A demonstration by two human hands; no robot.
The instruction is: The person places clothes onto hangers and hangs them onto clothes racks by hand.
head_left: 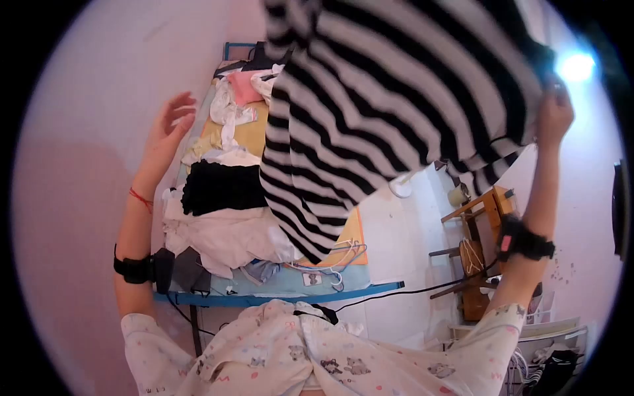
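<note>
A black-and-white striped garment (370,112) hangs spread out in the upper middle, its lower corner dangling over the bed. My right hand (555,113) grips its edge at the upper right, fingers closed on the cloth. On the left, my left hand (175,122) is raised with curved fingers apart, holding nothing, clear of the striped cloth. Below that hand, a black ruffled garment (223,188) lies on top of white clothes (224,234) on the bed. The striped garment's full shape cannot be told because its top runs out of view.
A blue bed rail (284,296) crosses in front of me. Hangers (337,264) lie at the bed's near edge. More clothes, including a pink piece (246,88), are farther back. A wooden chair (485,218) stands at right. A cable (416,290) runs across the floor side.
</note>
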